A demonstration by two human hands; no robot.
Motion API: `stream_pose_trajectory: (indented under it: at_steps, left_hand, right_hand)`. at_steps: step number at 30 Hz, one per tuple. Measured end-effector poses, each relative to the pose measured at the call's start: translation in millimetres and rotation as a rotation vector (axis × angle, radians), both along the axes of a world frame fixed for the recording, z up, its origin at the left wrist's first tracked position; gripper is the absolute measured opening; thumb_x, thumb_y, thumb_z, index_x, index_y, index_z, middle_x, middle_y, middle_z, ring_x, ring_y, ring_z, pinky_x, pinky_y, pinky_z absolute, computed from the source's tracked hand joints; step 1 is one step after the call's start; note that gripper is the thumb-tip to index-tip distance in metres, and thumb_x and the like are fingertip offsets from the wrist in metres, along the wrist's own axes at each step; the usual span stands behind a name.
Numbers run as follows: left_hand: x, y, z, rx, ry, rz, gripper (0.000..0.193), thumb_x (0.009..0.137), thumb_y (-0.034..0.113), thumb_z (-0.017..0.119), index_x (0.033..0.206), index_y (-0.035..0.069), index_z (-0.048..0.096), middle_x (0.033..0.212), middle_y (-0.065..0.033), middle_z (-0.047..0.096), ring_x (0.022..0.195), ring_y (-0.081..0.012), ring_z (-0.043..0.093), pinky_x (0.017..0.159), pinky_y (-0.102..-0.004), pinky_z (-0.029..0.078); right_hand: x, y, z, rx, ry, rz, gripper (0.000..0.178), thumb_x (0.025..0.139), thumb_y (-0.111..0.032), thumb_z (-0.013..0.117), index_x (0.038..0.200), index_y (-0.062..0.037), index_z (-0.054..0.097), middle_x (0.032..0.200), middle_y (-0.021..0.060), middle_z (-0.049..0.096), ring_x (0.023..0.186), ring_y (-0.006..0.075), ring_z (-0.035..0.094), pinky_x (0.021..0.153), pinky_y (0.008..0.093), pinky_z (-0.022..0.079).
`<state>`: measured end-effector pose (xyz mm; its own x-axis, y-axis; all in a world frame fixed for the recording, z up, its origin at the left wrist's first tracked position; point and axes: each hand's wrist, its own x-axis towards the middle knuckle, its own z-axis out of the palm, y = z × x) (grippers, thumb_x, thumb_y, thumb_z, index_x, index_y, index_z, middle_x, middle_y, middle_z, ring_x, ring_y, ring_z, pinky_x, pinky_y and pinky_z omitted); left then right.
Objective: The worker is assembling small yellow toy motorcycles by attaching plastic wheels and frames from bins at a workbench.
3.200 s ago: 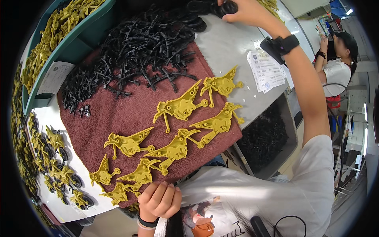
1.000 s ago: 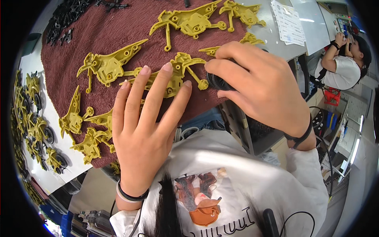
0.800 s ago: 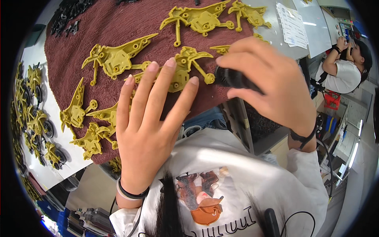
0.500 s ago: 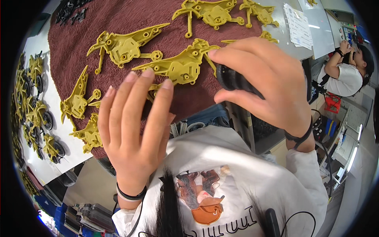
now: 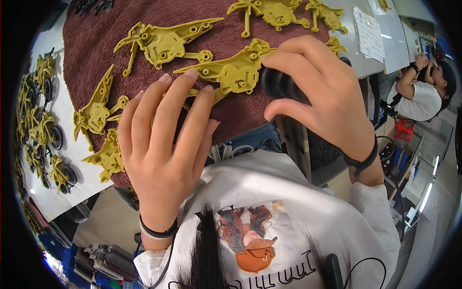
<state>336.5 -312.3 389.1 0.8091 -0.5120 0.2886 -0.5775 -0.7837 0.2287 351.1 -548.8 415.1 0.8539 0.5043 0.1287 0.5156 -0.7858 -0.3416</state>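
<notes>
The person's right hand (image 5: pixel 332 98) was curled around a short stack of black wheels (image 5: pixel 275 84), gripping them between bent fingers and thumb just beside the right end of a yellow frame (image 5: pixel 234 77). That frame lay on the maroon towel (image 5: pixel 91 43), between the two hands. The left hand (image 5: pixel 163 147) was palm down, fingers slightly spread and bent, holding nothing that I could see; its fingertips were over the frame's left end, though I couldn't tell whether they pressed on it. Other frames (image 5: pixel 163 44) lay around it on the towel, and a few black parts (image 5: pixel 94 6) sat at its far left. Off to the left, small yellow bikes (image 5: pixel 43 123) with black wheels stood or lay on the white bench (image 5: pixel 84 180). Over to the right were a printed sheet (image 5: pixel 369 36) and, farther off, a co-worker (image 5: pixel 418 94) with both hands raised.
</notes>
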Motion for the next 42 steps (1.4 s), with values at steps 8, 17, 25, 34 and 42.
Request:
stream_pose_trajectory:
  at_steps: [8, 17, 25, 34, 42]
  left_hand:
    - [-4, 10, 0, -0.031, 0.024, 0.003, 0.035, 0.077, 0.016, 0.070, 0.112, 0.013, 0.067, 0.122, -0.0077, 0.060, 0.114, -0.0279, 0.055, 0.098, -0.0404, 0.040]
    - [-4, 21, -4, -0.062, -0.011, 0.042, 0.043, 0.075, 0.020, 0.072, 0.114, 0.007, 0.063, 0.120, -0.0098, 0.060, 0.112, -0.0304, 0.056, 0.094, -0.0408, 0.043]
    - [-1, 34, -11, -0.142, -0.019, 0.045, 0.045, 0.074, 0.022, 0.073, 0.114, 0.006, 0.063, 0.121, -0.0100, 0.060, 0.110, -0.0316, 0.057, 0.093, -0.0412, 0.044]
    - [-28, 80, 4, -0.351, -0.032, 0.147, 0.033, 0.093, 0.019, 0.058, 0.115, -0.005, 0.059, 0.118, -0.0230, 0.058, 0.111, -0.0341, 0.058, 0.095, -0.0428, 0.046]
    - [-32, 86, -14, -0.207, -0.063, 0.204, 0.038, 0.071, 0.021, 0.073, 0.107, 0.010, 0.069, 0.116, -0.0115, 0.061, 0.106, -0.0318, 0.059, 0.091, -0.0392, 0.046]
  right_hand:
    - [6, -7, 24, 0.201, -0.027, 0.036, 0.068, 0.052, -0.031, 0.088, 0.106, 0.0007, 0.063, 0.103, 0.0141, 0.060, 0.094, 0.0250, 0.059, 0.081, 0.0326, 0.046]
    - [9, 50, -1, 0.257, 0.000, 0.128, 0.053, 0.054, -0.025, 0.083, 0.098, -0.0042, 0.062, 0.096, 0.0120, 0.062, 0.085, 0.0304, 0.060, 0.075, 0.0344, 0.049]
    - [10, 68, -11, 0.114, 0.003, 0.178, 0.048, 0.056, -0.026, 0.079, 0.095, -0.0048, 0.061, 0.105, 0.0090, 0.056, 0.082, 0.0275, 0.056, 0.072, 0.0350, 0.047]
    - [12, 53, 13, 0.233, 0.095, 0.170, 0.057, 0.061, -0.025, 0.087, 0.104, -0.0028, 0.057, 0.103, 0.0133, 0.053, 0.091, 0.0233, 0.053, 0.081, 0.0322, 0.042]
    - [4, 92, -7, 0.284, 0.065, 0.226, 0.077, 0.047, -0.038, 0.089, 0.106, -0.0007, 0.055, 0.098, 0.0151, 0.061, 0.087, 0.0273, 0.060, 0.074, 0.0324, 0.049]
